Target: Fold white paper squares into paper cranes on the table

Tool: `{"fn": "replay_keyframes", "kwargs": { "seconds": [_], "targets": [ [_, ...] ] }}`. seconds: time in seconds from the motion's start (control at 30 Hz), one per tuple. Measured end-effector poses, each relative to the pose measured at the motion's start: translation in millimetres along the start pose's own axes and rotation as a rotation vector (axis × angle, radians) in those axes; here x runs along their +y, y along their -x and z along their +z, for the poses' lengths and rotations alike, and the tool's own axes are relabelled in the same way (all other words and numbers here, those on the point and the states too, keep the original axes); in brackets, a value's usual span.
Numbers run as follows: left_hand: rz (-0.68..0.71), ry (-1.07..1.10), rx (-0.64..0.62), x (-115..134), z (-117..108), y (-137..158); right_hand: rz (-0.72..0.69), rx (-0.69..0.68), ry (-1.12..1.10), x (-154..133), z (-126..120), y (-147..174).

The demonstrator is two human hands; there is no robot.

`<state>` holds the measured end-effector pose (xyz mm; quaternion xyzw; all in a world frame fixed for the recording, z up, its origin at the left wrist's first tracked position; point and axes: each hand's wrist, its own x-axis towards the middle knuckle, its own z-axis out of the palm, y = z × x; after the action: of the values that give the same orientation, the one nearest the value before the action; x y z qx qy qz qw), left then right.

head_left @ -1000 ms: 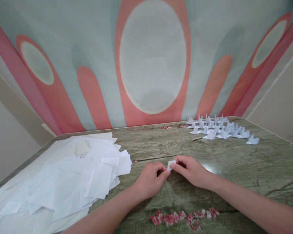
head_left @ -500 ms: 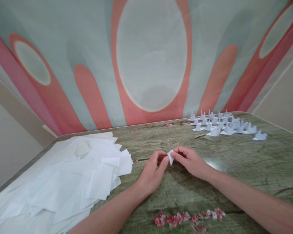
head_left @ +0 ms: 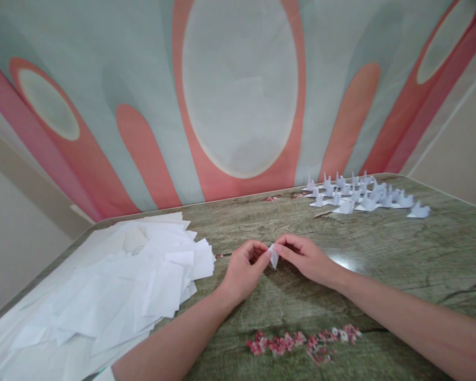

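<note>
Between my two hands, just above the wood-grain table, is a small piece of folded white paper (head_left: 274, 259), its narrow point facing down toward me. My left hand (head_left: 246, 269) pinches its left edge between thumb and fingers. From the other side, my right hand (head_left: 307, 257) grips its upper right edge, the thumb pressed on the front face. The fingertips behind the paper are partly hidden.
A broad heap of loose white paper sheets (head_left: 115, 286) covers the table's left side. Several folded white paper birds (head_left: 367, 200) stand at the back right. Pink flower prints (head_left: 285, 343) mark the tabletop (head_left: 384, 254). A painted wall panel (head_left: 241, 95) rises behind.
My left hand's fingertips now sit closer to the paper's left edge, and the right thumb lies nearer its top. The whole view has shifted slightly.
</note>
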<state>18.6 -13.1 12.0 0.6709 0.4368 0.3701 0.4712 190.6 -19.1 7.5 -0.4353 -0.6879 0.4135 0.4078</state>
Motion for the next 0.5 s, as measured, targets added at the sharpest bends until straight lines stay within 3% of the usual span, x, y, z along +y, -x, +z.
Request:
{"fn": "replay_keyframes", "kwargs": {
  "seconds": [0.2, 0.5],
  "targets": [
    [0.034, -0.063, -0.024, -1.4, -1.7, 1.0, -0.016, -0.040, -0.059, 0.6, -2.3, -0.2],
    [0.079, -0.159, -0.009, 4.4, -2.1, 3.5, -0.107, -0.053, 0.096, 0.5, -3.2, -0.6]
  ]
}}
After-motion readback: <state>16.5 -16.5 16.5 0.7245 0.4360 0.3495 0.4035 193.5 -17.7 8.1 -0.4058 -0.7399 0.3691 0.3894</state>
